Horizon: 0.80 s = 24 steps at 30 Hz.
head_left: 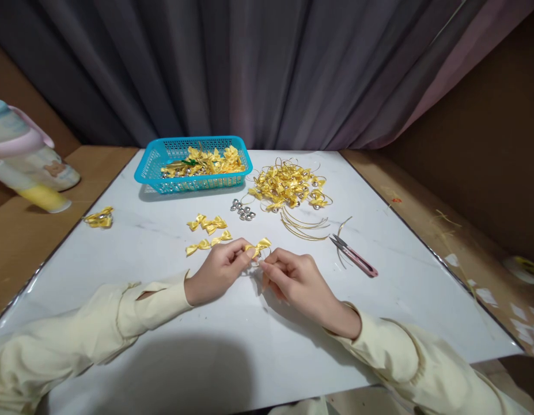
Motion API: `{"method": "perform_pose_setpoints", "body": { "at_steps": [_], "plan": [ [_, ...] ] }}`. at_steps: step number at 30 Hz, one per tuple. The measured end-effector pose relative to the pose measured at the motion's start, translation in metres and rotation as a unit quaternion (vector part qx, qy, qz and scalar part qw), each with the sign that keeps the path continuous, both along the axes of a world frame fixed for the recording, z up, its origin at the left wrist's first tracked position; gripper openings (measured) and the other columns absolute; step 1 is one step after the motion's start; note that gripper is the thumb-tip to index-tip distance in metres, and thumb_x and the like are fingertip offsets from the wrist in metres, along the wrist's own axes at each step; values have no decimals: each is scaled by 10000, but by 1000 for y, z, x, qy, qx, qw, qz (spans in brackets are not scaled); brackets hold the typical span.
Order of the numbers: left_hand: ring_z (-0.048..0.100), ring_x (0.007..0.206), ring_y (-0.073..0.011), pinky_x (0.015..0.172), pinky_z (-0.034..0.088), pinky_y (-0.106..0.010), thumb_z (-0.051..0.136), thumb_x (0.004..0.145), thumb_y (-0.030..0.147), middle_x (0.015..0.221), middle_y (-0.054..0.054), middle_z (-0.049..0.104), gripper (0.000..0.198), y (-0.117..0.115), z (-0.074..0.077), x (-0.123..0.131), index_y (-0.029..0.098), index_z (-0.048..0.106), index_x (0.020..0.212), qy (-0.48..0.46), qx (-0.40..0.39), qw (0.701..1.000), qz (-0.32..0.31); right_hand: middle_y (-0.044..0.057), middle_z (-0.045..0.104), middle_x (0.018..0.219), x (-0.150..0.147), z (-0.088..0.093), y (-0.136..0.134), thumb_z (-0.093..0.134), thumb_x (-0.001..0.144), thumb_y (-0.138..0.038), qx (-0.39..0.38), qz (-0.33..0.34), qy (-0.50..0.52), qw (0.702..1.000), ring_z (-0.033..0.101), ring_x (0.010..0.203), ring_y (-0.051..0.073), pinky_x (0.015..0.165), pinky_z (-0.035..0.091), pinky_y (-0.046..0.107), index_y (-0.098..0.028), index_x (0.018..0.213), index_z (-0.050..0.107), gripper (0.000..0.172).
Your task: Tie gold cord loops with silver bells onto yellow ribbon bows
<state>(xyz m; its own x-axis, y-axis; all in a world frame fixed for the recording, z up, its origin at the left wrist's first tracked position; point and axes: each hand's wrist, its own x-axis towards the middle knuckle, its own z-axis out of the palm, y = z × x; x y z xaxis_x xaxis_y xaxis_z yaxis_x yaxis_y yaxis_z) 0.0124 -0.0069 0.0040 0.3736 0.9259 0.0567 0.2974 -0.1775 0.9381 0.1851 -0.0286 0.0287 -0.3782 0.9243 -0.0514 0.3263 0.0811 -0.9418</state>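
My left hand [219, 270] pinches a yellow satin bow [262, 244] between thumb and fingertips, just above the tabletop. A small silver bell seems to sit under the bow, partly covered by fingers. My right hand [299, 282] is closed at the bow's lower right, fingertips together on a thin cord that loops there; its ends are hidden. Several loose yellow bows [214, 225] lie beyond my left hand. Silver bells [243, 211] sit in a small cluster farther back. Cut gold cords [302, 226] and pink-handled thread snips [353, 256] rest beyond my right hand.
A blue plastic basket [143, 168] with yellow bows stands at the back left. Right of it is a pile of corded bows [288, 184]. Another small bow bundle [99, 217] lies at the left edge. A bottle [55, 167] stands left; a curtain [249, 69] hangs behind.
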Motion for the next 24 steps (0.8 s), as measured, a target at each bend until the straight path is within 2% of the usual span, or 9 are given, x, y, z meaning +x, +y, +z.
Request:
{"method": "perform_pose_setpoints", "body": {
  "at_steps": [5,8,12,19,24],
  "plan": [
    [339,518,-82,477,276,-203,461,851,396,582,46,400,286,0,0,3,155,488,699,-96,-101,990,9,-47,496,464,0,-6,-1,458,890,-243,70,-6,-32,997,429,428,75,473,344,189,-171,674,511,234],
    [289,453,-66,432,228,-195,493,829,396,514,63,357,288,0,4,5,150,496,679,-134,-149,980,11,-43,498,475,1,-9,-2,429,902,-257,105,-5,-53,993,421,431,78,471,335,191,-174,699,514,234],
    [219,403,-56,414,190,-194,481,846,367,438,89,275,287,2,8,6,143,520,672,-171,-191,967,-6,-41,487,497,2,-10,-2,404,907,-242,142,-7,-71,987,408,431,74,470,321,190,-176,714,500,225],
    [183,399,-52,412,149,-205,494,827,287,430,85,265,250,5,9,6,146,505,621,-240,-262,935,-11,-44,475,519,2,-10,-4,389,904,-212,178,-6,-97,979,380,436,71,481,314,188,-181,723,474,203],
    [174,403,-56,415,138,-212,496,815,280,430,82,260,242,5,10,6,150,508,611,-242,-280,929,-10,-38,481,551,2,-12,-3,393,893,-179,214,-5,-106,971,370,454,74,493,316,188,-185,735,461,172]
  ]
}}
